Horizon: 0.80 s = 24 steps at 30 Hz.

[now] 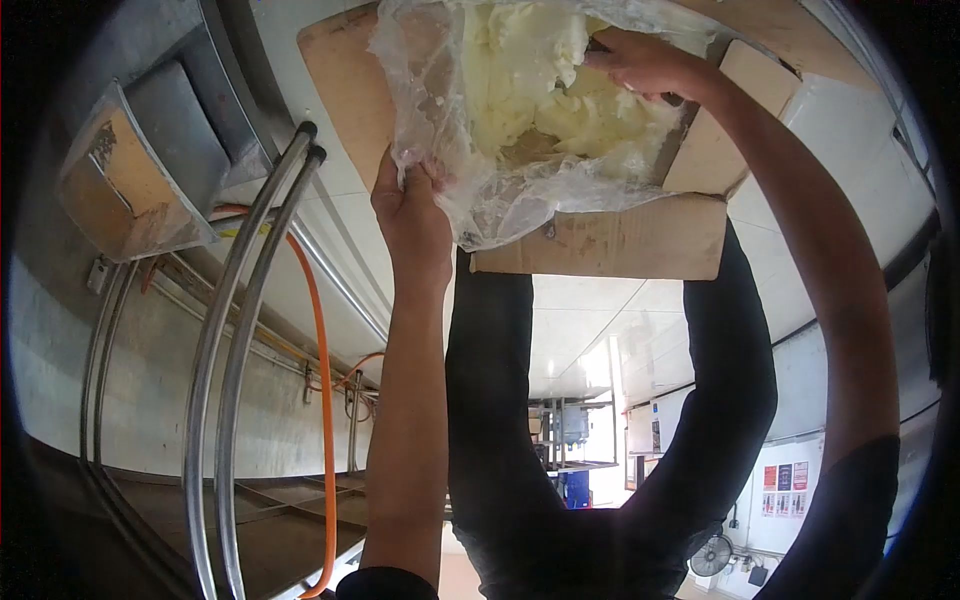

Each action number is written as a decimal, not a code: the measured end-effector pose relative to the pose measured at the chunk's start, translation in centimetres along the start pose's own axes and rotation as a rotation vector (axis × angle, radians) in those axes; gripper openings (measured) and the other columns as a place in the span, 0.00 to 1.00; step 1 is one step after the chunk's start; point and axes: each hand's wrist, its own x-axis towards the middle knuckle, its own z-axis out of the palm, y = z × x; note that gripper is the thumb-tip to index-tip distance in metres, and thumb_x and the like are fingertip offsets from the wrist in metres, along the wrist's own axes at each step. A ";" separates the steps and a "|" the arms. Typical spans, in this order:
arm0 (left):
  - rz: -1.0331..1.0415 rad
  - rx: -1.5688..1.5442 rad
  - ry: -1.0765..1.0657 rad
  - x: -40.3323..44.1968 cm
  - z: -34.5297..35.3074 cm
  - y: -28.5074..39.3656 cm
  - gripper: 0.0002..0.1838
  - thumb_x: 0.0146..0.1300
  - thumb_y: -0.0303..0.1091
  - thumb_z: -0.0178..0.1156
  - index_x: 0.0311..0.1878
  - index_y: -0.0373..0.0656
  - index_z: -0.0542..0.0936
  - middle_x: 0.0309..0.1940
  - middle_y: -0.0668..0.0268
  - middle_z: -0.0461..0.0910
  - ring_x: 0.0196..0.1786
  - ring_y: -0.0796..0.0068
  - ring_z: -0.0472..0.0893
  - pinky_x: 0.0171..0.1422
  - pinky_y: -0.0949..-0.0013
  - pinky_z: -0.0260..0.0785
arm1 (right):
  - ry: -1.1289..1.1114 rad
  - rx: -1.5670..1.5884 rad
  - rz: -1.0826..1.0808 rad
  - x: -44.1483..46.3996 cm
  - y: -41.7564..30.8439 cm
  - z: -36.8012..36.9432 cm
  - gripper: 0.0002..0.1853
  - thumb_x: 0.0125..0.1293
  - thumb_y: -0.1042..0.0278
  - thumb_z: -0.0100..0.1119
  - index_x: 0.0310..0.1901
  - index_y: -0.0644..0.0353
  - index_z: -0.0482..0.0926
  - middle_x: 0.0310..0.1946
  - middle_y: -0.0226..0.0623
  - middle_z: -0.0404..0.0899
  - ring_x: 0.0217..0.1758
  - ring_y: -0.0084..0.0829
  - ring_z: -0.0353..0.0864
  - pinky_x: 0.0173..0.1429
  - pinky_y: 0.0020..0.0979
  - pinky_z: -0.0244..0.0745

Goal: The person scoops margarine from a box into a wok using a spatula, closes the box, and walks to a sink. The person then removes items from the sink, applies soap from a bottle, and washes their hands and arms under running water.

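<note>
**Soft yellow fat in a box, with the right hand right beside it**

The pale yellow fat looks soft and lumpy, a bit like butter. It sits inside a cardboard box that is lined with a clear plastic bag. The right hand is nearer to the fat. It is at the right side of the box, so most of the fat lies to its left. The fingers curl tight around a dark thing, maybe a handle. Its ends peek out of the fist on a slant, and the upper end points at the fat. The fingers hide the rest, so I cannot tell what it is. The fat is spread all over, so I cannot pick out one long way for it.

The left hand pinches the bag's edge at the near left corner. Crumpled bag lies between this hand and the fat. The bag also droops over the near side of the box, above the bent-out flap.

The person's dark trouser legs stand on both sides, just below the box. Off to the left are shiny metal tubes and an orange hose. They do not block the hands. A wall fan is far behind.
</note>
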 end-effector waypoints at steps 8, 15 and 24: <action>-0.072 -0.242 0.014 0.4 0.9 0.9 0.08 0.73 0.29 0.45 0.52 0.44 0.68 0.42 0.68 0.70 0.45 0.77 0.73 0.57 0.67 0.69 | -0.090 -0.006 -0.077 0.4 -0.1 -0.1 0.21 0.69 0.51 0.50 0.59 0.52 0.68 0.22 0.32 0.70 0.14 0.19 0.64 0.15 0.26 0.58; -0.022 -0.219 -0.019 -0.3 -0.2 -0.8 0.06 0.72 0.29 0.45 0.47 0.44 0.70 0.37 0.69 0.70 0.43 0.76 0.74 0.55 0.65 0.69 | -0.133 -0.179 -0.219 -2.1 -2.3 -0.5 0.17 0.65 0.61 0.47 0.51 0.61 0.72 0.21 0.36 0.70 0.11 0.25 0.65 0.15 0.30 0.61; -0.016 0.248 0.104 -4.4 -2.0 1.2 0.12 0.69 0.33 0.52 0.53 0.43 0.70 0.38 0.68 0.72 0.42 0.77 0.72 0.50 0.70 0.66 | -0.273 -0.091 -0.213 -8.1 -1.8 -0.7 0.14 0.66 0.58 0.48 0.41 0.63 0.73 0.17 0.35 0.69 0.12 0.26 0.67 0.15 0.31 0.62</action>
